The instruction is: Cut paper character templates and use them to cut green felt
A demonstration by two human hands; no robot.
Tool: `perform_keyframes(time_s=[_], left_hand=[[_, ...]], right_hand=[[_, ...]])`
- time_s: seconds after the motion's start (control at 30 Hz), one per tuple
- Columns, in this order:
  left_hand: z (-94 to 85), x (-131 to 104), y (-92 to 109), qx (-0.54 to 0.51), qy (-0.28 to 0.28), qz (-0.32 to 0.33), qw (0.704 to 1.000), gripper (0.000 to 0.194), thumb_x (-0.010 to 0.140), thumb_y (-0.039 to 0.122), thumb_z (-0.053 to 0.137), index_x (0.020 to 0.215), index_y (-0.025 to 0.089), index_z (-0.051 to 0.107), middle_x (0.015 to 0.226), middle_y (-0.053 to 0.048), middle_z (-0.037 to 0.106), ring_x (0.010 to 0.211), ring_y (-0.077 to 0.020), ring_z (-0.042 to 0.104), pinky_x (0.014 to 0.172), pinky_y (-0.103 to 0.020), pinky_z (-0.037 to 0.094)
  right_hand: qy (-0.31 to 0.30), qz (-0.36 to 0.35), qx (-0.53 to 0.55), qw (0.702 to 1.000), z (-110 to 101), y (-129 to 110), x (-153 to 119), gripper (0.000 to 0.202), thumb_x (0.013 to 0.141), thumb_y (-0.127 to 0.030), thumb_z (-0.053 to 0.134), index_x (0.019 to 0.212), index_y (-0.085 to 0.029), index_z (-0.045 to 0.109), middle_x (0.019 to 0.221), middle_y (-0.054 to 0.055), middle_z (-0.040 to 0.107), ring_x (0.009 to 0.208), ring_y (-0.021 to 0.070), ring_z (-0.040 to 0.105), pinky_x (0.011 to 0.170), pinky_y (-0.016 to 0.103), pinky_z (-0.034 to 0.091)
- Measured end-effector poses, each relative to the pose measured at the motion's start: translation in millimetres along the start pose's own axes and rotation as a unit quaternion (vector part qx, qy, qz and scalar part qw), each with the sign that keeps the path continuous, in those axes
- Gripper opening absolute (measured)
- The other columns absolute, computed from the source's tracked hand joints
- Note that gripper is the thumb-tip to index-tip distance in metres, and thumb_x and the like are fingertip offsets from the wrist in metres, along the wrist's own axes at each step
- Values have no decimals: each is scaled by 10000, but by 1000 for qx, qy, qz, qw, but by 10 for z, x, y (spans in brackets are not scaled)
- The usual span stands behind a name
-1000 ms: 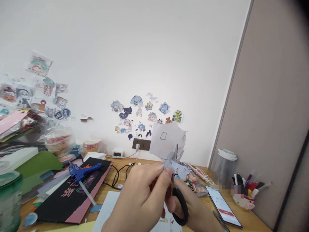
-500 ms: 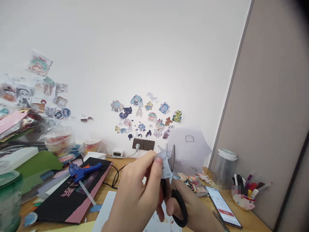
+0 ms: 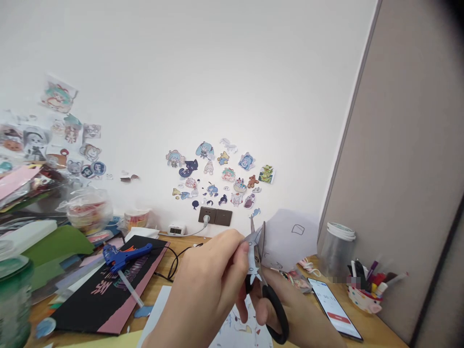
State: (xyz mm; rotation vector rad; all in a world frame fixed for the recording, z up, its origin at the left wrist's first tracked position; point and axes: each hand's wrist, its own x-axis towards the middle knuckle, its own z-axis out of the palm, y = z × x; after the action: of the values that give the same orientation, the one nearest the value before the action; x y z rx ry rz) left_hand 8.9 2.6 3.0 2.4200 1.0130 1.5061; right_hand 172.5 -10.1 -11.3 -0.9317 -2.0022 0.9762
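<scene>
Below and to the right of the wall socket (image 3: pixel 215 216), a left hand (image 3: pixel 206 285) pinches a pale blue paper piece (image 3: pixel 253 265) between thumb and forefinger, while the right hand (image 3: pixel 290 299) grips black-handled scissors (image 3: pixel 277 303), fingers through the loops and blades spread around the piece's edge. Half a second on from a broader, more face-on view, the piece has turned to show a narrower face. The turn appears to offer the blades a different stretch of its edge. It now stands nearly upright, its long axis running from a pointed tip at the top to jagged points at the bottom, its marked face toward the camera. Whether the blades are biting into it cannot be told.

Just behind, further right of the socket, a white sheet (image 3: pixel 290 241) bearing a drawn four-sided outline has dropped lower and shifted right; whether it joins the piece is unclear. Well to the socket's lower right lie a lit phone (image 3: pixel 339 309) and a pen holder (image 3: pixel 364 300); to its lower left, a blue glue gun (image 3: pixel 123 258) rests on a black folder (image 3: pixel 87 302).
</scene>
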Motion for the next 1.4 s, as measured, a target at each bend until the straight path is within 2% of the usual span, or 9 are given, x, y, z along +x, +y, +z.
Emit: perform_keyframes(time_s=[0.2, 0.43, 0.63, 0.8, 1.1, 1.23, 1.4], left_hand=[[-15, -9, -2, 4, -4, 13, 1000, 260, 910, 227, 298, 653, 209, 334, 492, 73, 468, 446, -74, 432, 466, -182, 301], [-24, -6, 10, 9, -27, 2, 1000, 264, 911, 238, 286, 654, 207, 338, 513, 69, 471, 471, -80, 436, 481, -188, 310], [-18, -21, -14, 5, -15, 14, 1000, 257, 901, 217, 298, 648, 205, 336, 510, 70, 475, 463, -76, 428, 475, -188, 299], [-35, -14, 14, -2, -37, 0, 999, 267, 897, 215, 286, 634, 204, 330, 518, 60, 476, 480, -84, 444, 489, -202, 306], [-36, -6, 18, -9, -45, -5, 999, 261, 892, 221, 284, 646, 203, 370, 529, 55, 487, 488, -91, 447, 491, -216, 304], [-38, -11, 22, -32, -61, -16, 998, 268, 895, 226, 275, 671, 203, 419, 555, 46, 540, 518, -99, 503, 516, -225, 328], [-34, -9, 28, -41, -59, -17, 997, 277, 897, 234, 276, 659, 203, 413, 534, 51, 528, 507, -96, 505, 512, -219, 340]], right_hand=[[-4, -6, -5, 1000, 2, 12, -10, 507, 707, -674, 518, 761, -175, 451, 641, -36, 402, 589, 93, 366, 556, 205, 335], [-14, -14, -23, 1000, 1, -7, -7, 500, 731, -663, 512, 816, -172, 471, 619, -45, 373, 549, 80, 313, 545, 198, 342], [-31, 16, -32, 999, -39, 70, -39, 637, 694, -705, 474, 1070, -190, 473, 625, -55, 348, 551, 80, 273, 552, 203, 331], [-38, 10, -34, 999, -45, 57, -47, 688, 682, -723, 467, 1116, -190, 459, 613, -53, 361, 536, 90, 269, 536, 227, 316], [-26, -10, -67, 997, -51, 36, -37, 643, 696, -722, 445, 1058, -193, 492, 616, -50, 372, 537, 95, 275, 562, 230, 337], [-14, -37, -37, 999, -19, -3, -23, 589, 705, -691, 487, 1046, -210, 505, 638, -49, 365, 542, 91, 274, 575, 217, 352], [-5, -34, 13, 999, 35, -56, -7, 530, 701, -691, 507, 887, -194, 496, 629, -48, 379, 527, 81, 289, 573, 212, 365]])
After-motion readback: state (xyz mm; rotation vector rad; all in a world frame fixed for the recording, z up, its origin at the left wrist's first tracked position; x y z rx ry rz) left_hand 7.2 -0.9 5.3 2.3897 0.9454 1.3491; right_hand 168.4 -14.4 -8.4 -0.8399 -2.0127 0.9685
